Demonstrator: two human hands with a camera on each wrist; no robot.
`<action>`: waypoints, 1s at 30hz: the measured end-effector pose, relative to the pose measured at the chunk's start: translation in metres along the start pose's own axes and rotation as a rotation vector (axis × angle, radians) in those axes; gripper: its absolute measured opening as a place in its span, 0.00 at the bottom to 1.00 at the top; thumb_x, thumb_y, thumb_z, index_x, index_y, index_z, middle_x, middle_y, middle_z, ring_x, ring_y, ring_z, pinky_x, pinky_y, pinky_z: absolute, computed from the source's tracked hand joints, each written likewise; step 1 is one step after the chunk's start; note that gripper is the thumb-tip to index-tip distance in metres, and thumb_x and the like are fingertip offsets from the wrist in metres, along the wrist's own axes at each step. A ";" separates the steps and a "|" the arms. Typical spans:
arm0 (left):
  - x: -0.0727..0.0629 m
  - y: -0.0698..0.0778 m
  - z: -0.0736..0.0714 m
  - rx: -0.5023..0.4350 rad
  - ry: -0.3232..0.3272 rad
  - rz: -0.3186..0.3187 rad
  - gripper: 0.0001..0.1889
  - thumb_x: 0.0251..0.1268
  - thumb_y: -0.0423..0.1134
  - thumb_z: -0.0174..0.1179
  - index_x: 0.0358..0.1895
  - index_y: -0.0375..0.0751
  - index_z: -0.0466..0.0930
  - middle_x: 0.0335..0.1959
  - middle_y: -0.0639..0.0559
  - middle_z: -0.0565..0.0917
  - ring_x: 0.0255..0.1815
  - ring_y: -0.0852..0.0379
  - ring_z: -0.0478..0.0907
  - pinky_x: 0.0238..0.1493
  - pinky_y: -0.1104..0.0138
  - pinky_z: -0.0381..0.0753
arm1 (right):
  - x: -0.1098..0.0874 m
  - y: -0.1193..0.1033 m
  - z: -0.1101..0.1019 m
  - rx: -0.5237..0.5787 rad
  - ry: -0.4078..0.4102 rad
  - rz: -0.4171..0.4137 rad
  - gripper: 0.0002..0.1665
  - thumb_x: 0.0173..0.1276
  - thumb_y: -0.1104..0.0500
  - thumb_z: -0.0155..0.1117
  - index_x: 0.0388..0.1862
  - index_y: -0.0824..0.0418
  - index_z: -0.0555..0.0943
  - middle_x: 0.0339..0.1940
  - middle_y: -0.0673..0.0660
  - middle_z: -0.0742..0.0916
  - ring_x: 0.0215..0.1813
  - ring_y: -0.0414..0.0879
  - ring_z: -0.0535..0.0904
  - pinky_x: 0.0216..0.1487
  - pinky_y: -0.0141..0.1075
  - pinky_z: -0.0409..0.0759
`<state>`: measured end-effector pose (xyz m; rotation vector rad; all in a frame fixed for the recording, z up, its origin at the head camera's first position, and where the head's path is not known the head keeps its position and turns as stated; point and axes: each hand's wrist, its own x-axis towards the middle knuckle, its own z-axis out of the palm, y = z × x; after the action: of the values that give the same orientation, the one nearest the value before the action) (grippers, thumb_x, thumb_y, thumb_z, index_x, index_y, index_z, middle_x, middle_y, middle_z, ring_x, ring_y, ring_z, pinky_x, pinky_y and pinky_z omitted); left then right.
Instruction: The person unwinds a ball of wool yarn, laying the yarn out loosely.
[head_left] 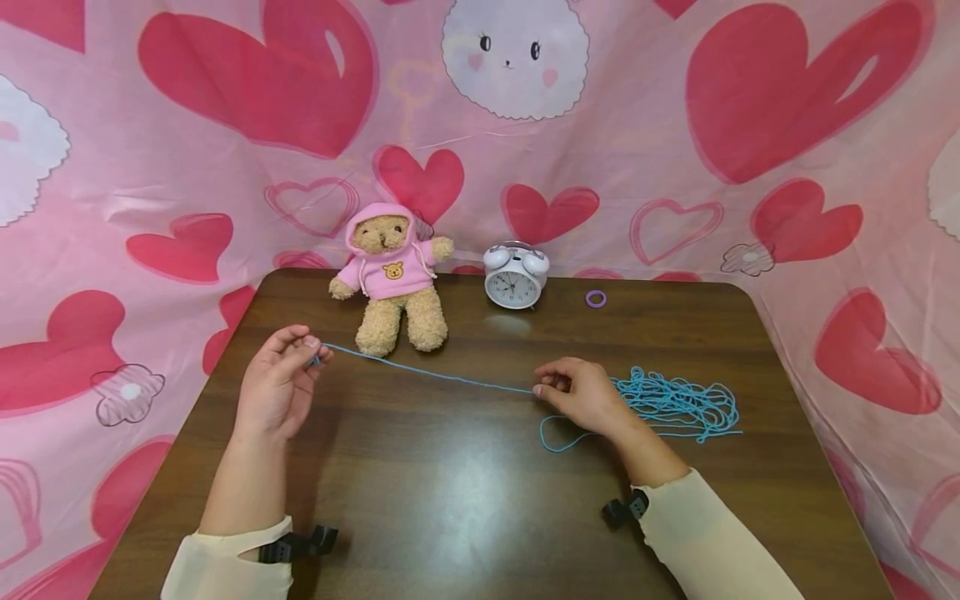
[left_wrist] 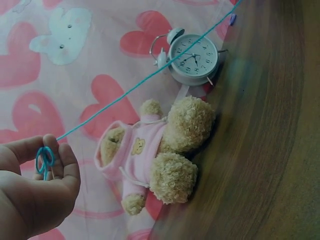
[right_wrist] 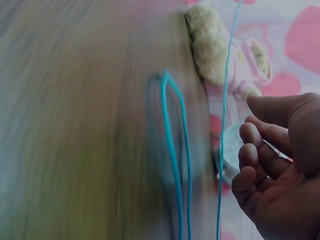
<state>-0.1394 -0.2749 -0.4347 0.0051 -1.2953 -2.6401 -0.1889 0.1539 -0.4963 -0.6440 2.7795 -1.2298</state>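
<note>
A light-blue string (head_left: 450, 377) runs taut and slanting from my left hand towards my right. My left hand (head_left: 279, 379) pinches its end between thumb and fingers, and a small loop of string (left_wrist: 45, 157) shows at those fingertips in the left wrist view. My right hand (head_left: 581, 392) is by the string's other stretch. In the right wrist view, its thumb (right_wrist: 272, 107) and bent fingers (right_wrist: 250, 155) stand apart, and the string passes beside them, not between. Behind the right wrist lies a loose heap of the same string (head_left: 675, 400) on the table.
A teddy bear (head_left: 393, 275) in a pink hoodie sits at the back of the brown wooden table (head_left: 420, 517). To its right are a white alarm clock (head_left: 514, 279) and a purple ring (head_left: 596, 299). Pink heart-patterned cloth (head_left: 630, 125) hangs behind.
</note>
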 end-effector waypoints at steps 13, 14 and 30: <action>-0.008 0.006 0.001 0.022 -0.005 -0.018 0.09 0.75 0.19 0.53 0.45 0.35 0.79 0.33 0.47 0.84 0.34 0.53 0.85 0.46 0.67 0.86 | 0.027 -0.041 0.044 -0.002 -0.098 -0.124 0.19 0.64 0.54 0.78 0.52 0.60 0.88 0.41 0.51 0.87 0.41 0.45 0.80 0.44 0.38 0.80; -0.008 0.006 0.002 0.026 -0.005 -0.019 0.09 0.75 0.19 0.53 0.46 0.35 0.79 0.33 0.47 0.84 0.34 0.53 0.85 0.46 0.67 0.85 | 0.028 -0.043 0.047 -0.003 -0.101 -0.134 0.19 0.65 0.54 0.77 0.52 0.60 0.88 0.41 0.52 0.87 0.42 0.45 0.80 0.44 0.38 0.80; -0.007 0.007 0.003 0.037 -0.032 0.010 0.11 0.76 0.19 0.51 0.46 0.35 0.79 0.34 0.48 0.84 0.34 0.53 0.86 0.46 0.67 0.86 | 0.051 -0.071 0.070 -0.005 -0.076 -0.185 0.13 0.65 0.54 0.77 0.46 0.57 0.91 0.34 0.47 0.84 0.37 0.40 0.77 0.39 0.33 0.76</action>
<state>-0.1319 -0.2755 -0.4275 -0.0373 -1.3506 -2.6181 -0.1968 0.0423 -0.4869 -0.9457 2.7132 -1.1993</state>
